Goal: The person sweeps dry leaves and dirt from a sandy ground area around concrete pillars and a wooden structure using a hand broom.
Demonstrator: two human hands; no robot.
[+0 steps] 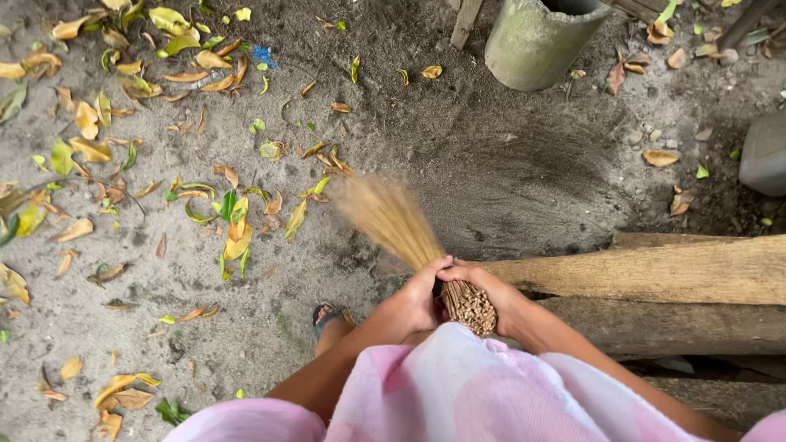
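The fingers of the left hand (pixel 413 303) wrap tight around the bound neck of a stick broom (pixel 409 241), and the right hand (pixel 483 286) closes on the same neck from the other side, thumbs nearly meeting on top. The broom's cut butt end (pixel 472 309) pokes out below the hands toward five o'clock, just above a pink and white cloth (pixel 458 393) over the person's lap. Its straw-coloured bristles fan out toward eleven o'clock, blurred, their tips just beside a scatter of yellow, brown and green fallen leaves (pixel 237 221) on bare grey sandy ground (pixel 458 139). More leaves lie thick from nine to eleven o'clock. A small blue scrap (pixel 262 55), too small to tell what it is, sits at eleven o'clock among them. A sandalled foot (pixel 327 315) shows just at eight o'clock from the hands. At three o'clock rough wooden logs (pixel 655 270) lie stacked crosswise, close against the right forearm. At one o'clock stands a mossy grey-green cylinder (pixel 536 41), open on top, with a thin wooden stake (pixel 465 23) beside it. A grey object (pixel 765 155) is cut by the right edge.
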